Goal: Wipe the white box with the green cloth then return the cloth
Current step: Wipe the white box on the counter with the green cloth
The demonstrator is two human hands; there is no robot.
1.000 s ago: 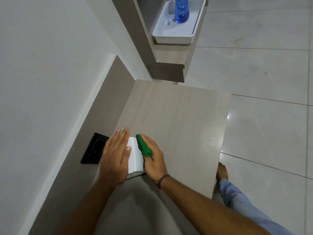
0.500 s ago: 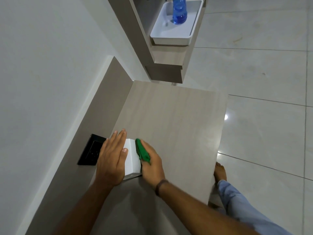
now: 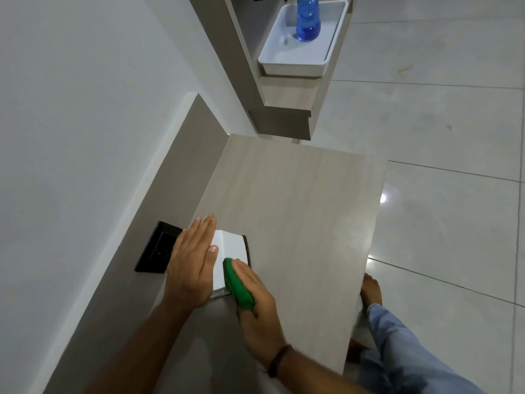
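A small white box (image 3: 228, 247) stands on the light wooden table (image 3: 298, 223) near its left side. My left hand (image 3: 191, 264) lies flat against the box's left face and top, fingers together, holding it steady. My right hand (image 3: 255, 297) presses a folded green cloth (image 3: 237, 284) against the near right part of the box. The far right face of the box is uncovered. A dark band circles my right wrist.
A black wall socket (image 3: 159, 250) sits in the grey back panel left of the box. A white tray (image 3: 295, 56) with a blue bottle (image 3: 308, 19) rests on a shelf at the far end. A bare foot (image 3: 370, 290) and jeans leg stand right of the table.
My right hand has slid the green cloth toward me along the box's right side, uncovering its far part. My left hand stays on the box.
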